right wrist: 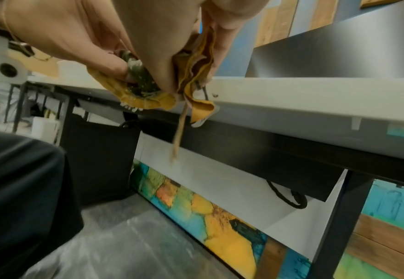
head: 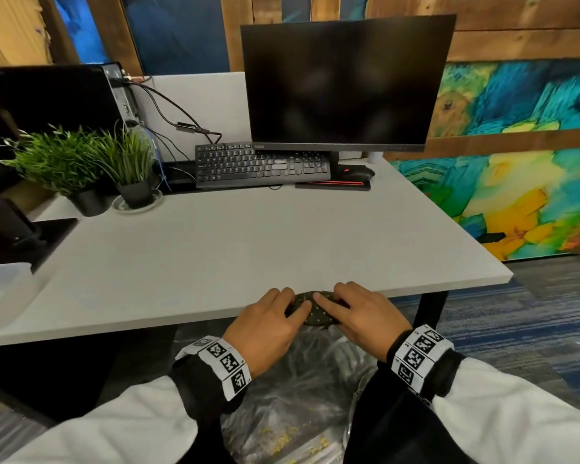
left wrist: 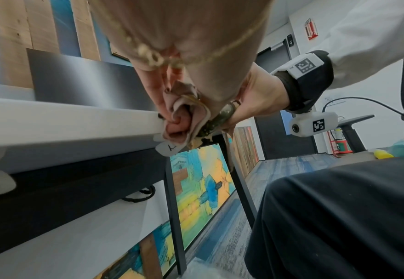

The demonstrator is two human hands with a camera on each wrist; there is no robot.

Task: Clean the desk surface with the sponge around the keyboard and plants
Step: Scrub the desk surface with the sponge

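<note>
Left hand (head: 268,324) and right hand (head: 355,313) both pinch the dark speckled sponge (head: 310,313) at the desk's (head: 215,249) near edge; keyboard (head: 262,164) at far edge

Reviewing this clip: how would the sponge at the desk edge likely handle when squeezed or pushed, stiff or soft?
Probably soft: the sponge looks bunched and creased between the left hand and right hand. Its yellow layer folds and droops over the desk edge, so likely floppy and light. A loose strip dangles, so it may be fraying.
</note>
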